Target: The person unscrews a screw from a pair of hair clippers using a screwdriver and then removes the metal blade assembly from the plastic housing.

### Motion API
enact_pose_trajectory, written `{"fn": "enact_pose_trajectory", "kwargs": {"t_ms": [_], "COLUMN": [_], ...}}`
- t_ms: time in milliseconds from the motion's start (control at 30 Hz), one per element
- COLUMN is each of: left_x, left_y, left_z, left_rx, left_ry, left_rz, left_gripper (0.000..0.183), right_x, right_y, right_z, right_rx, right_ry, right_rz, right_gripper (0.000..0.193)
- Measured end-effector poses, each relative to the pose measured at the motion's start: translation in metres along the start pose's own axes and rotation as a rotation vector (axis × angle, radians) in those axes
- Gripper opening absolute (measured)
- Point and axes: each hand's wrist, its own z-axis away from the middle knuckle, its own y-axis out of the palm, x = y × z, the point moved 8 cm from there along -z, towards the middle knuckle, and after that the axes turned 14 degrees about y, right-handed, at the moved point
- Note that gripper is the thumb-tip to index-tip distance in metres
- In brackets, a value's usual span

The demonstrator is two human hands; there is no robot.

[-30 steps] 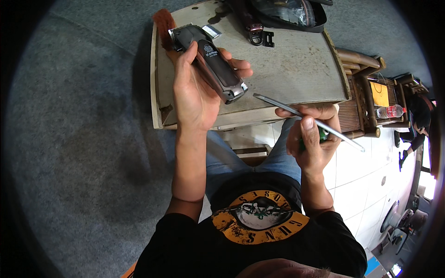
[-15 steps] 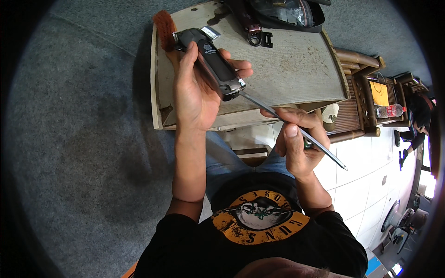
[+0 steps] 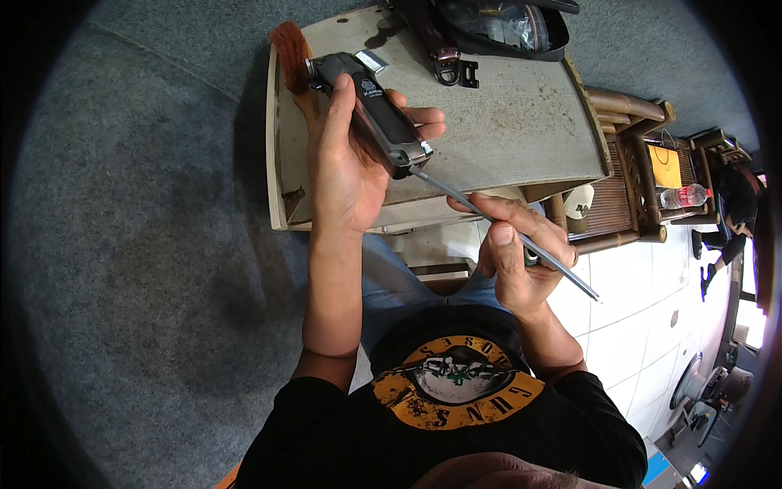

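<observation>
A black hair clipper [image 3: 384, 114] lies in my left hand [image 3: 346, 175]. My thumb rests along its near side and my fingers curl round from beneath. My right hand [image 3: 521, 257] pinches a thin grey metal rod [image 3: 446, 190], like a screwdriver shaft, between thumb and fingers. Its far tip meets the clipper's lower end, close to a small shiny part; whether it sits in a screw is too small to tell. The other end sticks out past my right hand. A small dark round thing shows in my right palm, mostly hidden.
Under my hands stands a pale wooden table [image 3: 505, 122] with hair scraps. A red-brown bristle brush [image 3: 291, 57], a silver metal piece [image 3: 372, 61], a dark red clipper-like tool [image 3: 446, 59] and a black case [image 3: 558, 37] lie there. Bamboo furniture [image 3: 615, 237] stands right; beyond it, a person [image 3: 737, 200].
My right hand has moved slightly left, and the rod has shifted with it. Its tip now sits a little further left along the clipper's end. My left hand has barely moved.
</observation>
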Motion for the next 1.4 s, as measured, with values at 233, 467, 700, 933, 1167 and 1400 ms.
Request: {"fn": "enact_pose_trajectory", "kwargs": {"t_ms": [233,467,700,933,1167,1400], "left_x": [-0.001,-0.002,-0.004,-0.004,0.001,0.000], "left_y": [0.000,0.003,0.011,0.020,0.016,0.016], "left_z": [-0.001,0.001,0.002,0.006,0.007,0.006], "left_rx": [0.009,0.005,0.024,0.075,0.068,0.104], "left_ry": [0.011,0.029,0.028,0.027,-0.035,-0.026], "left_rz": [-0.051,-0.070,-0.163,-0.374,-0.362,-0.235], "left_gripper": [0.044,0.045,0.046,0.059,0.067,0.042], "right_x": [-0.001,-0.005,-0.004,0.010,0.007,0.006], "right_y": [-0.001,0.001,-0.008,-0.012,-0.008,-0.006], "right_z": [0.001,0.005,0.016,0.006,-0.006,-0.011], "right_rx": [-0.035,-0.029,0.058,0.109,0.099,0.075], "right_ry": [-0.012,-0.008,-0.022,0.027,0.157,0.124], "right_rz": [-0.017,-0.033,-0.301,-0.272,-0.275,-0.339], "right_gripper": [0.023,0.024,0.042,0.049,0.032,0.014]}}
